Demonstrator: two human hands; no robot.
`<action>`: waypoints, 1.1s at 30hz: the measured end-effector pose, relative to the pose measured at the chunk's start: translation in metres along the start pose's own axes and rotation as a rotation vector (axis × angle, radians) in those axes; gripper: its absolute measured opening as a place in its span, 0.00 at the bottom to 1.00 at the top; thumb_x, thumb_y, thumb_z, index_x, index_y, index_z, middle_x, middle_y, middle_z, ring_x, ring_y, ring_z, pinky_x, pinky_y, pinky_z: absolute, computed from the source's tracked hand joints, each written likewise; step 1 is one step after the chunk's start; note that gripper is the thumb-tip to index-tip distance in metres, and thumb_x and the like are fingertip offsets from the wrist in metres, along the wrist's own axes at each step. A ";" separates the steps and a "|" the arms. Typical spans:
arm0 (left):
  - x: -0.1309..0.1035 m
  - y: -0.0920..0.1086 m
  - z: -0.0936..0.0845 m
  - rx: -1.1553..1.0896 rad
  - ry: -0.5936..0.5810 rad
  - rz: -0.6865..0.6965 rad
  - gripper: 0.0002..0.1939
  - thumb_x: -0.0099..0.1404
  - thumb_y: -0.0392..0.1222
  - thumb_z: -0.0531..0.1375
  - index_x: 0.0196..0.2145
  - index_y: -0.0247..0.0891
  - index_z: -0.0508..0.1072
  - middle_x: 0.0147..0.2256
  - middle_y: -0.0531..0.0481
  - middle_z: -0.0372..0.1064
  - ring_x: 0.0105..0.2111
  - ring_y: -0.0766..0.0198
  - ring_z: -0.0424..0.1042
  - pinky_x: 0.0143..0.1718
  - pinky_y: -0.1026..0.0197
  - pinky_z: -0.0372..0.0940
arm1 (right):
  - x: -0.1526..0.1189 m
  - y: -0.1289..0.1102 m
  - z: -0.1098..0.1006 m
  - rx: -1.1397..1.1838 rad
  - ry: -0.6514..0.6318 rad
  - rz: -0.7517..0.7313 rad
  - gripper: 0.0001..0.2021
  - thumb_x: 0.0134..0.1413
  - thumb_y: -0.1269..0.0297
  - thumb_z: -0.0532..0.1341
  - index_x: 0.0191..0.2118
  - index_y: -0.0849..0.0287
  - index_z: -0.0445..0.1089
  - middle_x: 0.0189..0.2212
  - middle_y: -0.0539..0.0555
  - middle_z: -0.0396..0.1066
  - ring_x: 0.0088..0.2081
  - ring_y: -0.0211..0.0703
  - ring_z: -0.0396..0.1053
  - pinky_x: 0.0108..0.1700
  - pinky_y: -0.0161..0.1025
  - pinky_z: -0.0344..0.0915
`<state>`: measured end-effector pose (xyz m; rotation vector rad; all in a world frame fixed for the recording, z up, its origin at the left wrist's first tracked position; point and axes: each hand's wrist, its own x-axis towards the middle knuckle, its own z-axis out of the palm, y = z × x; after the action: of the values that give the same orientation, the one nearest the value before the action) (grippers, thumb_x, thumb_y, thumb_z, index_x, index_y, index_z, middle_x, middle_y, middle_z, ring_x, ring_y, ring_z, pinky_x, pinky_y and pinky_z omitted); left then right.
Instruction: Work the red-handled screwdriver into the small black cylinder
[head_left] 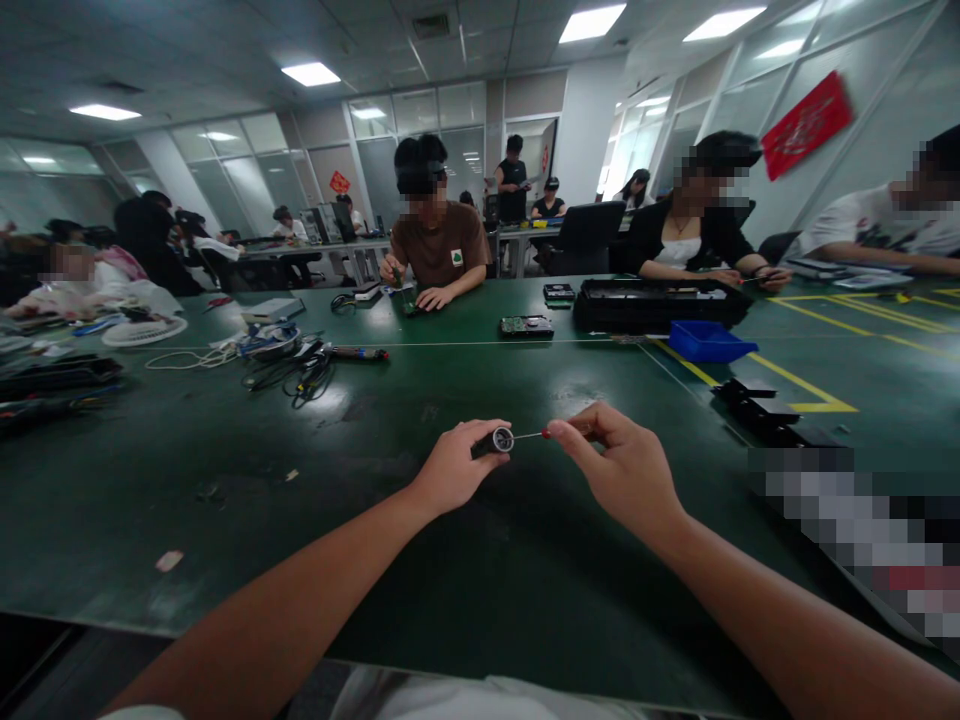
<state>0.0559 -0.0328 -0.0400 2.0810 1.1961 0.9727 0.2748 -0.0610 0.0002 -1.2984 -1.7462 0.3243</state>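
Observation:
My left hand (454, 468) is closed around a short black cylinder with a silver-ringed round end (502, 440), which faces me and to the right. Between the fingertips of my right hand (631, 462) is a small screwdriver (545, 433) with a red handle and a thin metal shaft. Its shaft points left and reaches the cylinder's rim; whether the tip touches or enters it I cannot tell. Both hands are above the green tabletop (480, 580), in the middle of the view. Most of the screwdriver's handle is hidden by my fingers.
Cables (304, 370) and a pen-like tool (360, 353) lie to the left. Ahead are a hard drive (526, 326), a long black housing (660, 305) and a blue bin (709, 341). Black parts (757, 405) lie to the right. Other people sit across the table.

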 end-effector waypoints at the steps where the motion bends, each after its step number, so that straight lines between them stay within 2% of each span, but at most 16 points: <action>1: 0.000 0.000 0.000 0.000 0.001 -0.009 0.21 0.63 0.39 0.65 0.54 0.46 0.73 0.53 0.49 0.71 0.55 0.55 0.68 0.63 0.48 0.55 | 0.000 -0.001 -0.001 -0.033 0.010 0.003 0.16 0.57 0.48 0.62 0.27 0.55 0.70 0.22 0.50 0.72 0.23 0.41 0.68 0.28 0.39 0.62; 4: 0.000 0.000 0.000 0.014 -0.002 -0.030 0.21 0.63 0.40 0.65 0.54 0.47 0.73 0.53 0.50 0.72 0.55 0.54 0.67 0.66 0.44 0.48 | 0.001 -0.001 -0.002 -0.047 -0.005 0.000 0.16 0.58 0.49 0.62 0.27 0.55 0.70 0.21 0.50 0.71 0.23 0.40 0.67 0.27 0.38 0.61; 8: 0.001 0.000 -0.001 0.049 -0.018 -0.027 0.20 0.63 0.40 0.64 0.54 0.47 0.73 0.50 0.48 0.73 0.52 0.53 0.69 0.63 0.44 0.52 | 0.001 0.000 0.000 0.040 -0.076 -0.039 0.09 0.61 0.57 0.58 0.40 0.56 0.70 0.33 0.54 0.77 0.34 0.46 0.74 0.35 0.41 0.67; 10: 0.001 0.001 -0.001 0.071 -0.024 -0.027 0.20 0.63 0.41 0.64 0.54 0.47 0.73 0.49 0.47 0.73 0.51 0.53 0.70 0.62 0.43 0.54 | 0.001 0.001 0.000 0.049 -0.105 -0.049 0.07 0.61 0.60 0.57 0.42 0.55 0.69 0.36 0.55 0.77 0.36 0.47 0.74 0.37 0.43 0.67; 13: 0.000 0.001 -0.001 0.098 -0.033 -0.032 0.20 0.63 0.41 0.64 0.54 0.47 0.73 0.48 0.47 0.73 0.49 0.52 0.70 0.61 0.42 0.53 | 0.002 0.001 -0.001 0.020 -0.130 -0.031 0.09 0.63 0.58 0.55 0.40 0.55 0.70 0.30 0.52 0.75 0.31 0.45 0.73 0.34 0.41 0.66; 15: 0.000 0.001 -0.001 0.106 -0.035 -0.027 0.20 0.63 0.42 0.64 0.54 0.47 0.73 0.48 0.48 0.73 0.48 0.53 0.70 0.61 0.41 0.53 | 0.003 0.001 -0.001 -0.004 -0.133 -0.001 0.14 0.65 0.54 0.52 0.37 0.55 0.71 0.22 0.49 0.71 0.25 0.43 0.70 0.29 0.40 0.62; 17: 0.000 0.001 0.000 0.110 -0.033 -0.020 0.20 0.63 0.42 0.65 0.53 0.48 0.73 0.48 0.48 0.73 0.48 0.53 0.70 0.61 0.41 0.52 | 0.003 0.001 -0.001 -0.025 -0.126 0.021 0.18 0.66 0.51 0.51 0.36 0.55 0.72 0.20 0.49 0.69 0.21 0.42 0.67 0.26 0.39 0.59; 21: -0.001 0.000 0.000 0.117 -0.038 -0.002 0.20 0.63 0.42 0.65 0.53 0.49 0.73 0.49 0.49 0.73 0.48 0.54 0.69 0.61 0.41 0.52 | 0.002 0.003 0.000 0.002 -0.140 -0.003 0.16 0.66 0.56 0.51 0.50 0.58 0.69 0.26 0.51 0.73 0.25 0.43 0.70 0.28 0.39 0.62; 23: -0.001 0.000 0.000 0.120 -0.029 -0.009 0.20 0.63 0.42 0.65 0.53 0.49 0.73 0.48 0.50 0.73 0.48 0.54 0.69 0.61 0.40 0.52 | 0.002 0.005 0.001 0.013 -0.159 -0.014 0.16 0.66 0.59 0.50 0.52 0.58 0.67 0.28 0.52 0.73 0.27 0.44 0.70 0.30 0.40 0.63; 26: 0.000 0.001 -0.001 0.121 -0.016 -0.030 0.20 0.63 0.41 0.65 0.53 0.49 0.73 0.48 0.51 0.73 0.48 0.54 0.69 0.62 0.39 0.50 | 0.002 0.005 0.000 0.008 -0.184 -0.003 0.15 0.66 0.60 0.50 0.49 0.57 0.70 0.27 0.51 0.72 0.27 0.43 0.70 0.30 0.40 0.62; 30: 0.000 0.003 -0.001 0.110 -0.025 -0.028 0.20 0.63 0.40 0.65 0.53 0.48 0.73 0.49 0.50 0.73 0.48 0.54 0.69 0.63 0.39 0.49 | 0.004 0.003 -0.001 -0.029 -0.194 0.003 0.19 0.67 0.53 0.48 0.39 0.55 0.74 0.24 0.51 0.72 0.25 0.43 0.69 0.27 0.39 0.60; 33: 0.000 0.002 -0.001 0.111 -0.048 -0.020 0.20 0.63 0.41 0.65 0.53 0.48 0.73 0.49 0.50 0.73 0.49 0.54 0.69 0.62 0.40 0.50 | 0.004 0.001 0.000 -0.046 -0.192 0.005 0.16 0.66 0.55 0.51 0.44 0.56 0.73 0.28 0.52 0.75 0.24 0.42 0.68 0.27 0.39 0.60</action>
<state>0.0562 -0.0341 -0.0377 2.1608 1.2703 0.8603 0.2755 -0.0568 0.0012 -1.3410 -1.9211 0.4262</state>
